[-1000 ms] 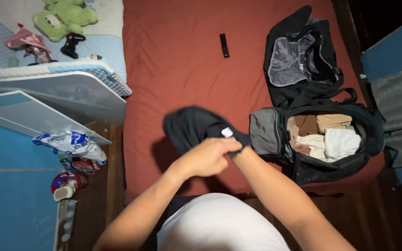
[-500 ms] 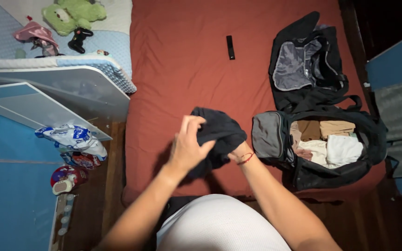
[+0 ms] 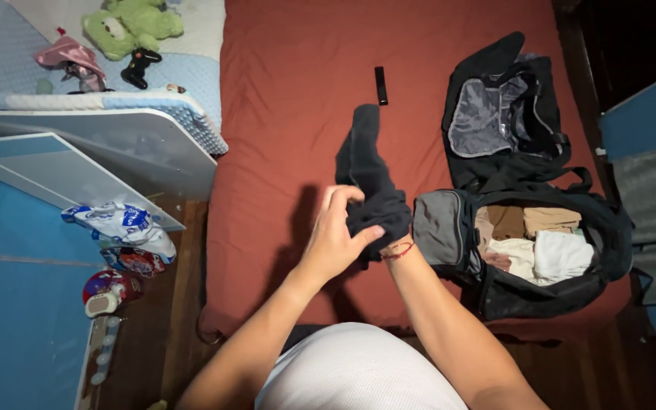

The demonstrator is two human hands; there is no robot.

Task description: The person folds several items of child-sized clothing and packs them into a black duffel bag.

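Since half a second ago, the black garment [image 3: 366, 178] has stretched upward over the red bed [image 3: 282, 137]. Left hand [image 3: 337, 237] clasps its lower bunch; right hand [image 3: 390, 244], mostly hidden, grips beneath, beside the open duffel bag [image 3: 609, 228].

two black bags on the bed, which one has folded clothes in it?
The nearer duffel bag, right beside the hands: its open top shows folded tan and white clothes. The farther black bag lies opened flat, showing only grey lining.

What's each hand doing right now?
Left hand: closed on the dark, bunched-up cloth garment.
Right hand: mostly hidden by the garment, appears to grip it.
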